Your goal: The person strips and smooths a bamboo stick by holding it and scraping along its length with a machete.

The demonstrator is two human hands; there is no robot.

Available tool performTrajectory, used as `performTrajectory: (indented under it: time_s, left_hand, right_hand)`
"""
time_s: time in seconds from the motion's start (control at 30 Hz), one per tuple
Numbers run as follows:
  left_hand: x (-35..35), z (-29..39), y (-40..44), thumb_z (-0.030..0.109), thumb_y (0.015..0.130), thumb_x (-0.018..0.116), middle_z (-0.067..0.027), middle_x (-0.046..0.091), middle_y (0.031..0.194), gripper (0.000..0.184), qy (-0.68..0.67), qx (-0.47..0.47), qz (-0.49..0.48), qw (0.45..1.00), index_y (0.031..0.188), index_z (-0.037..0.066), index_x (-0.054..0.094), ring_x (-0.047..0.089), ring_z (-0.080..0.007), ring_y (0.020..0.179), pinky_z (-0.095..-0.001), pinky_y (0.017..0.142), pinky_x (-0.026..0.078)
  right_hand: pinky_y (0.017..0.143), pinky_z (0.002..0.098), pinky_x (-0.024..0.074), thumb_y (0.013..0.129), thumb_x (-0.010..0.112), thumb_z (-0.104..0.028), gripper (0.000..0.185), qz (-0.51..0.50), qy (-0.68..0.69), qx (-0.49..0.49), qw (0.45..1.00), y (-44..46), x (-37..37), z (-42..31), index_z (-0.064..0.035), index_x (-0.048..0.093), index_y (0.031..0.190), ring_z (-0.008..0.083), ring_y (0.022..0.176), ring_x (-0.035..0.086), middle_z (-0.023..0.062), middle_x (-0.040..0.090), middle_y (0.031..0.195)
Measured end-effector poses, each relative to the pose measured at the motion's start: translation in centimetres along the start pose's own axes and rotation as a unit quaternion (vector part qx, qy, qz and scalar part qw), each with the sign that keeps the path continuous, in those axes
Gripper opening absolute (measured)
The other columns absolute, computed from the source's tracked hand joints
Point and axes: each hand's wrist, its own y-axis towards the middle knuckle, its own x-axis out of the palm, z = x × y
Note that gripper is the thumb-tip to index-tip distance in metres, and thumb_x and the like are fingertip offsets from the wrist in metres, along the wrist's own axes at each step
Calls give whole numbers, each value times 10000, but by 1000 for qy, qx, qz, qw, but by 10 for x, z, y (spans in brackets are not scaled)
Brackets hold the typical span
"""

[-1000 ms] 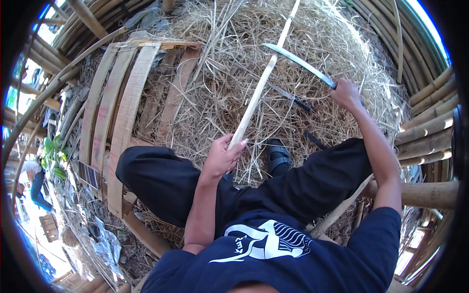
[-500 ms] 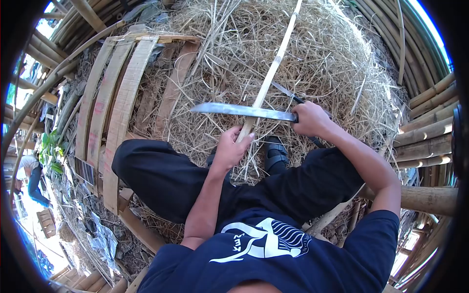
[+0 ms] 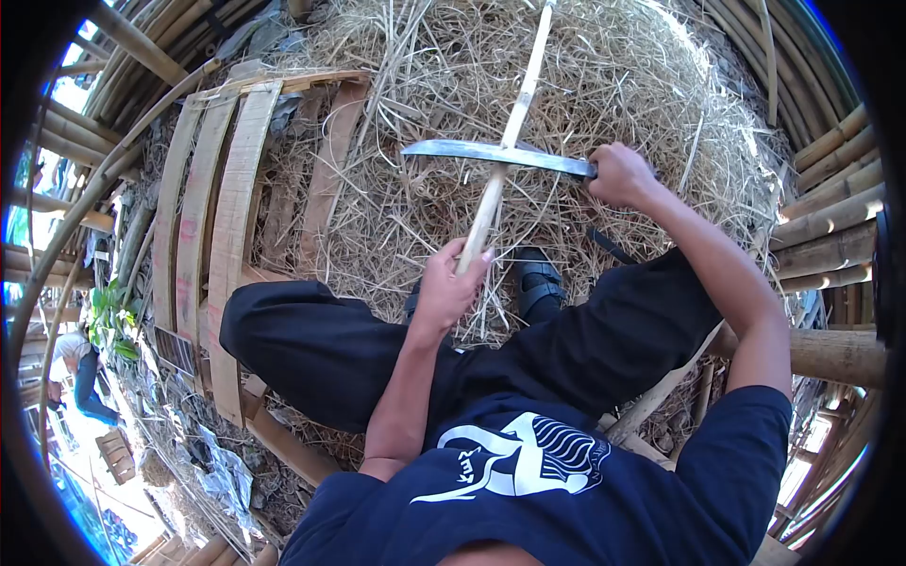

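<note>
My left hand (image 3: 450, 288) is closed round the near end of a long pale bamboo strip (image 3: 489, 209), which slants up and away over the straw. In my right hand (image 3: 621, 175) is the dark handle of a long machete (image 3: 467, 150). Its blade lies across the strip, pointing left, a short way beyond my left hand. The second knife on the straw is mostly hidden behind the blade and my right hand.
A slatted wooden pallet (image 3: 242, 189) lies on the left. Dry shavings (image 3: 651, 94) cover the ground ahead. Bamboo poles (image 3: 821, 250) line the right side. Another person (image 3: 83, 377) bends down at the far left.
The machete came in from the upper right to near my left hand, then moved slightly farther out along the strip. My right hand moved with it; my left hand kept its hold.
</note>
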Motion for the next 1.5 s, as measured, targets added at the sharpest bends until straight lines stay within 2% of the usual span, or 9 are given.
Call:
performTrajectory:
  time_s: [0.3,0.47,0.83,0.97,1.03,1.23,1.37,1.43,1.5]
  left_hand:
    - [-2,-16,9,144,904,639,12,585,708,280,52,81,21,995,1114,-40,626,471,-26,578,-217,492,367]
    - [-2,-14,3,162,914,636,43,525,652,224,101,55,30,993,1044,-19,617,427,-23,537,-221,458,324]
    - [2,-19,10,150,905,649,63,516,689,201,74,100,40,991,1025,-10,629,436,-4,553,-188,482,323]
    - [-7,-10,2,178,912,636,34,541,641,218,88,60,32,994,999,-22,629,446,-25,533,-224,460,346]
    - [-1,-11,6,180,916,634,33,541,638,215,86,47,25,995,989,-22,624,457,-22,531,-217,458,347]
    - [-3,-5,5,186,917,638,32,552,671,229,65,20,33,997,994,-29,623,459,-22,555,-212,471,351]
    - [5,-14,6,182,922,644,82,461,607,165,48,110,43,992,952,21,627,364,11,468,-189,411,255]
    - [-3,-7,-2,209,921,653,82,464,606,203,67,41,31,996,986,18,630,368,9,467,-188,407,256]
    - [5,6,-4,237,916,665,78,467,605,230,83,32,52,995,974,18,627,361,11,461,-188,394,244]
  right_hand:
    - [674,452,523,636,608,-125,161,-43,4,-153,987,-36,10,-44,-12,678,726,387,652,630,204,622,636]
    - [717,422,548,604,620,-139,183,11,14,-23,1000,-3,10,-5,-6,681,714,348,670,659,203,650,677]
    - [704,432,553,628,603,-138,192,-63,-9,-139,988,-35,15,-43,-3,697,728,368,663,655,206,645,671]
    - [746,444,542,644,611,-161,217,-41,6,11,999,-2,-7,-11,5,685,763,341,723,668,209,668,755]
    - [721,447,551,635,594,-133,205,41,-22,-31,998,-2,-7,-6,28,677,729,344,692,669,224,662,724]
    - [666,437,558,633,571,-110,199,-36,58,-120,990,-34,10,-48,18,689,732,342,645,668,208,659,686]
    - [655,418,554,642,588,-118,194,-55,-12,-169,984,-31,7,-52,2,697,748,334,656,667,203,657,688]
    - [671,403,550,656,610,-132,172,-48,25,4,998,-5,-5,-33,-12,696,745,306,659,669,183,660,679]
    - [679,399,552,679,624,-150,161,58,-31,-36,997,10,-10,-7,-26,697,749,265,655,668,153,675,700]
